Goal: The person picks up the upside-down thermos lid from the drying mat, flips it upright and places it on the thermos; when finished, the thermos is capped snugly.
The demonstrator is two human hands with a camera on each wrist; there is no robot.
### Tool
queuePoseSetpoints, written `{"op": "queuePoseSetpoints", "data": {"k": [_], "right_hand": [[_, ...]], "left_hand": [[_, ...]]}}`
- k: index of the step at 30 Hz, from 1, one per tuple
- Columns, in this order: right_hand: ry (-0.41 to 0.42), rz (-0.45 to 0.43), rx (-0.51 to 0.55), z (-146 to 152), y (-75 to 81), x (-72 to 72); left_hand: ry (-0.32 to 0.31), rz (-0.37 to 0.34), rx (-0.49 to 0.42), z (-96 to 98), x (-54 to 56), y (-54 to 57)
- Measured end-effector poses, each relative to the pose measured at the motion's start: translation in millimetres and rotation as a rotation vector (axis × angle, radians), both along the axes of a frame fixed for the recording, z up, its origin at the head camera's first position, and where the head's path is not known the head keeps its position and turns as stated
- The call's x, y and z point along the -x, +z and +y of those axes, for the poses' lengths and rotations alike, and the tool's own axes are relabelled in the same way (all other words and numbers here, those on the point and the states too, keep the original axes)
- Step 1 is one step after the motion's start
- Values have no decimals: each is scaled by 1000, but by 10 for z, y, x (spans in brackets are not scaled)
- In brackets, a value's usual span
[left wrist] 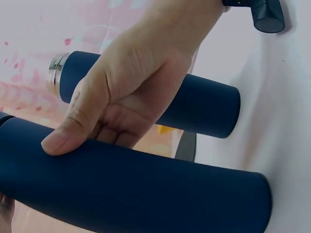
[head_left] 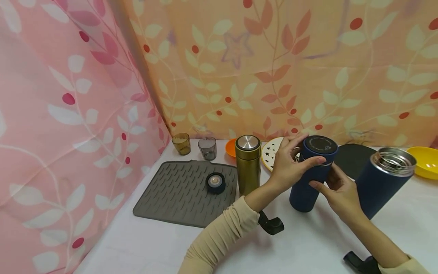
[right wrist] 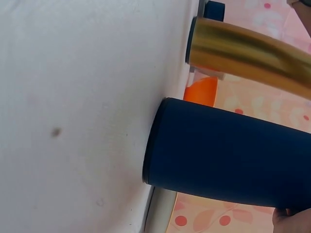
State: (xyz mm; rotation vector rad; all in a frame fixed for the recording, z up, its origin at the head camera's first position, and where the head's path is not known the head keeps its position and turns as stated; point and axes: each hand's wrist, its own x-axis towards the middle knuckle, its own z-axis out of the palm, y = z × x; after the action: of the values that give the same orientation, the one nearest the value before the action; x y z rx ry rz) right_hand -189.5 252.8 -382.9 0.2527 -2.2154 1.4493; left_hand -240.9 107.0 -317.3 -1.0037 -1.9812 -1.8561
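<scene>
A navy vacuum flask [head_left: 305,194] stands nearly upright before me, its dark lid [head_left: 321,145] on top. My left hand [head_left: 287,167] grips it at the lid, thumb lying across the front of the lid and fingers behind. Lower down, my right hand [head_left: 343,192] holds the flask's body from the right side. The left wrist view shows the right hand [left wrist: 138,80] with its thumb on the navy body [left wrist: 155,189]. Close behind the right wrist stands a second navy flask [head_left: 381,190] without a lid, its steel mouth [head_left: 393,161] bare.
Left of the hands stands a gold flask [head_left: 249,171] with its lid on. A dark round lid [head_left: 215,183] lies on the grey drying mat [head_left: 171,194]. Behind are two small glasses [head_left: 207,148], an orange bowl [head_left: 231,147], a star-patterned plate [head_left: 270,152], a black round mat [head_left: 356,158] and a yellow bowl [head_left: 426,161].
</scene>
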Motion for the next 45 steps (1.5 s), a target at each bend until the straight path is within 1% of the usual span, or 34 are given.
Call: {"op": "queuePoseSetpoints", "data": {"k": [2, 5, 6, 7, 12, 14, 15, 18, 20, 22, 24, 28, 30, 32, 37, 38, 39, 43, 45], "right_hand": [[-1, 5, 4, 4, 1, 4], [-9, 4, 7, 14, -1, 0], [-14, 1, 0, 17, -3, -2], [-20, -4, -7, 20, -6, -4], [-39, -37, -43, 12, -22, -12], [-41, -46, -46, 4, -22, -14], [-39, -48, -46, 1, -21, -14], [-35, -40, -38, -3, -12, -11], [-31, -33, -31, -4, -9, -9], [-28, -36, -27, -4, -8, -10], [-30, -46, -30, -5, -10, -13], [-38, -65, -39, -15, -20, -18], [-31, -60, -35, -20, -24, -15], [-22, -47, -28, -21, -25, -8], [-16, -25, -15, -12, -13, -1], [-18, -27, -15, -10, -12, -3], [-22, -31, -19, -11, -12, -4], [-30, -54, -37, -12, -16, -9], [-32, -60, -42, -14, -16, -9]], "left_hand": [[-45, -14, -35, -13, 5, -10], [-97, -25, -56, -22, 9, -14], [-101, -27, -52, -21, 6, -12], [-91, -23, -34, -17, 1, -10], [40, 13, 70, 24, -16, 6], [63, 21, 92, 26, -14, 5], [55, 20, 91, 22, -10, 2], [-13, 7, 87, -7, 1, -21], [-52, -14, 84, -27, 1, -35], [-73, -31, 70, -31, -1, -41], [-46, -22, 84, -18, -7, -35], [44, 24, 102, 18, -19, -8], [68, 35, 110, 16, -23, -4], [45, 29, 101, -2, -19, -5], [-74, -36, 44, -46, -4, -22], [-77, -41, 40, -44, -2, -20], [-69, -40, 34, -35, 1, -18], [39, -17, 45, 18, -1, 6], [67, -7, 52, 24, -7, 12]]}}
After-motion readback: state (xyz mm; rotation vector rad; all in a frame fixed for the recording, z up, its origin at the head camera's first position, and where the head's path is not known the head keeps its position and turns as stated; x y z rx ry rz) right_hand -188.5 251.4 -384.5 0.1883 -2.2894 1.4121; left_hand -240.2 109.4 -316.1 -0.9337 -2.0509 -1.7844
